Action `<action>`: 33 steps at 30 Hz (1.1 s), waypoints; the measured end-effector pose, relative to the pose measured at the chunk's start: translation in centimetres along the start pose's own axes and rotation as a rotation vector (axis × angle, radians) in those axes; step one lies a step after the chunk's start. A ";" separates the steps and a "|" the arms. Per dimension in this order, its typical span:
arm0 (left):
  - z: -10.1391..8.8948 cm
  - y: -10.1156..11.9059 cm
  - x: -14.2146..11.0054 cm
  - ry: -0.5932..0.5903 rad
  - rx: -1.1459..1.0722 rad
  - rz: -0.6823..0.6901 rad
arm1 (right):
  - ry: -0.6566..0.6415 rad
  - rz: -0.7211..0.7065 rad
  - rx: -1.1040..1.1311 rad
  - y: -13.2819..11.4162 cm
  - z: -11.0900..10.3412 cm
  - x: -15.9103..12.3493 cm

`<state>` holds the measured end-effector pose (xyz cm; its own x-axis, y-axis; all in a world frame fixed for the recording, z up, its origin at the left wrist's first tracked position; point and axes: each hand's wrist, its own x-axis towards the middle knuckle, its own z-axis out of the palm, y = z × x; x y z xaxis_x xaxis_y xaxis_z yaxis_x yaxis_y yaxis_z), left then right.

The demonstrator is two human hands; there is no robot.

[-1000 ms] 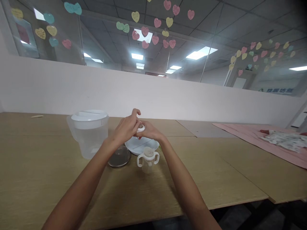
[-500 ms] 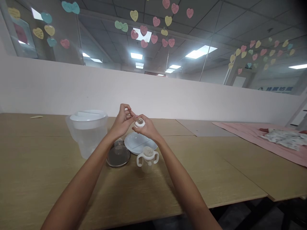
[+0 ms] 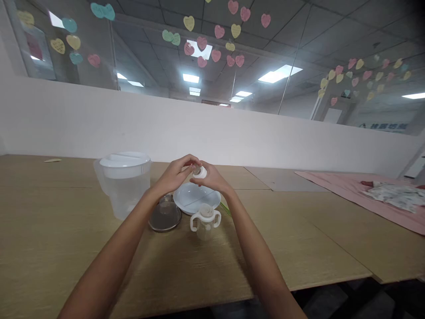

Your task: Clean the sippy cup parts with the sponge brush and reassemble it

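My right hand [image 3: 212,178] is closed round a white bottle collar with a clear baby bottle nipple [image 3: 200,171], held above the table. From the left, the fingers of my left hand [image 3: 175,173] close on the clear tip of the nipple. Below stands a clear baby bottle [image 3: 205,225] with two white side handles. Behind the bottle lies a white dish [image 3: 189,199] with a dividing line across it. A dark round tray [image 3: 166,219] sits to its left, with a small clear cap [image 3: 166,204] on it, partly hidden by my left forearm.
A translucent lidded pitcher [image 3: 128,188] stands at the left beside my forearm. Something thin and green [image 3: 225,208] shows by the dish. On the wooden table [image 3: 288,239] at far right lies a pink cloth [image 3: 352,195] with a patterned garment [image 3: 395,194].
My left hand drew away from the nipple to the left, then came back onto its tip. The nipple and collar have turned in my right hand and tilt leftward now.
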<state>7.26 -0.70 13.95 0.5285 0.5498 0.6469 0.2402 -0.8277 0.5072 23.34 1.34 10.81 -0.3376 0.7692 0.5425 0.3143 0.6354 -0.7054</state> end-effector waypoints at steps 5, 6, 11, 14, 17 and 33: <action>0.1 -0.3 0.0 0.044 0.273 0.050 | 0.135 -0.116 -0.127 0.3 0.0 0.2; 0.1 -0.4 0.1 0.054 0.311 0.057 | 0.144 -0.138 -0.150 0.3 0.0 0.2; 0.0 -1.5 0.2 0.102 0.356 0.054 | 0.135 -0.132 -0.165 0.3 0.2 0.1; -0.1 -1.8 0.2 0.137 0.331 0.061 | 0.166 -0.091 -0.119 0.3 0.5 0.1; 0.0 -1.8 0.1 0.181 0.305 0.086 | 0.194 -0.067 -0.050 0.3 0.7 0.2; 0.3 -1.4 0.0 0.053 0.308 -0.009 | 0.134 -0.099 -0.079 1.3 -0.3 0.3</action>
<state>7.16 0.41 13.13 0.4842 0.5556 0.6759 0.4847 -0.8134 0.3215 23.92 2.44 10.24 -0.2504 0.7016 0.6671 0.3560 0.7075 -0.6105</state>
